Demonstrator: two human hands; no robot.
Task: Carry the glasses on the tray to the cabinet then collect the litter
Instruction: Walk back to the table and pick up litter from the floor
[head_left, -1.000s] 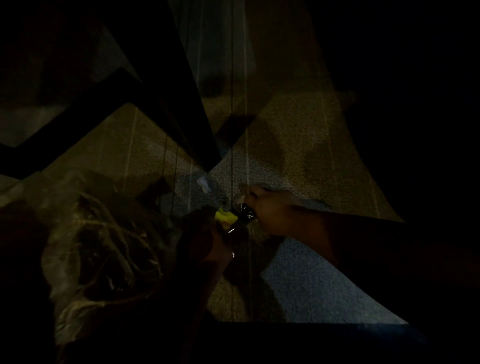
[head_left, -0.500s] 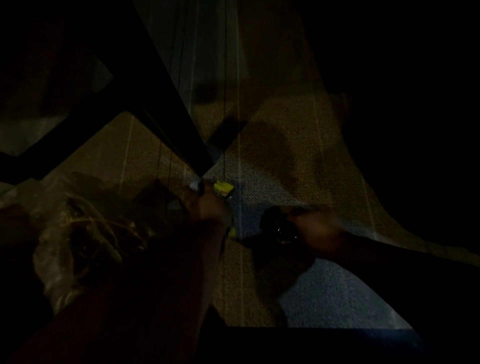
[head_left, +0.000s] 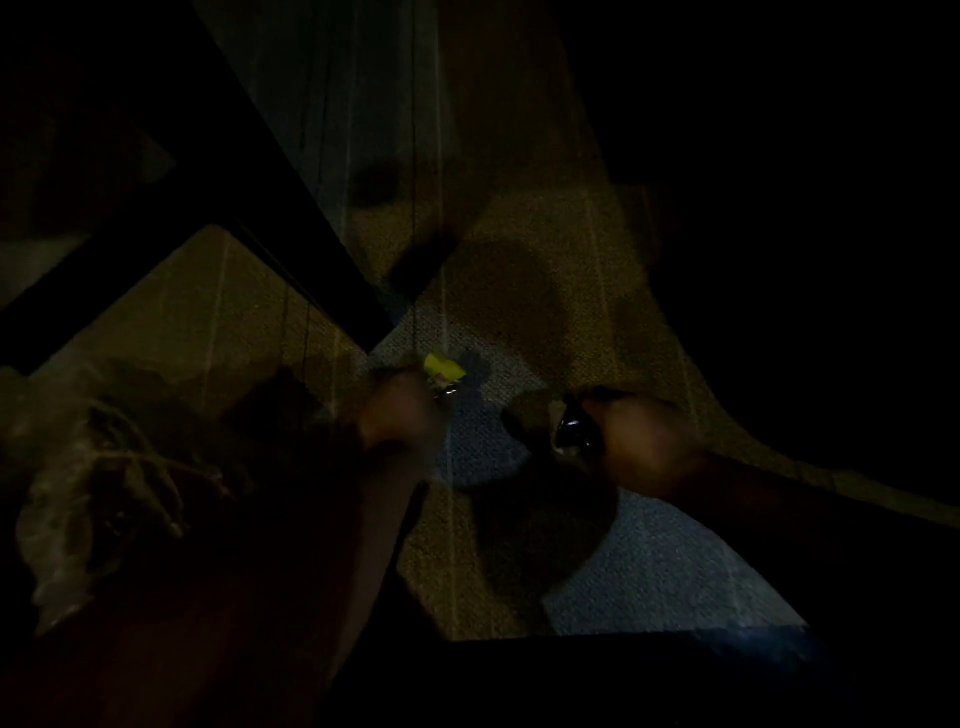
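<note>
1. Litter first: a yellow-green wrapper (head_left: 442, 368) sits at the fingertips of the left hand (head_left: 402, 415), low over the carpet, near the middle of the view.
2. The left hand is curled closed around the wrapper's lower edge, with a small glint of something shiny right beside the fingers; the picture is too dark and blurred to say what that glint is.
3. Over to the right hand (head_left: 641, 444), well apart from the left: it is closed on a dark glossy scrap (head_left: 571, 434) that pokes out toward the middle, catching a spot of light.
4. How tightly either hand is clenched, hard to tell in this gloom; both look fist-like.
5. Below them, the carpet (head_left: 524, 244) shows olive and grey-blue patches meeting at angles, crossed by thin pale lines, with soft shadows of the arms falling on it.
6. Up and left, a dark furniture leg (head_left: 291, 208) runs diagonally down to a point just above the wrapper, joined by a second dark bar going out to the left edge.
7. Down at the left, a crumpled clear plastic bag (head_left: 104, 478) with tangled pale strands inside lies beside the left forearm.
8. The rest is black.
</note>
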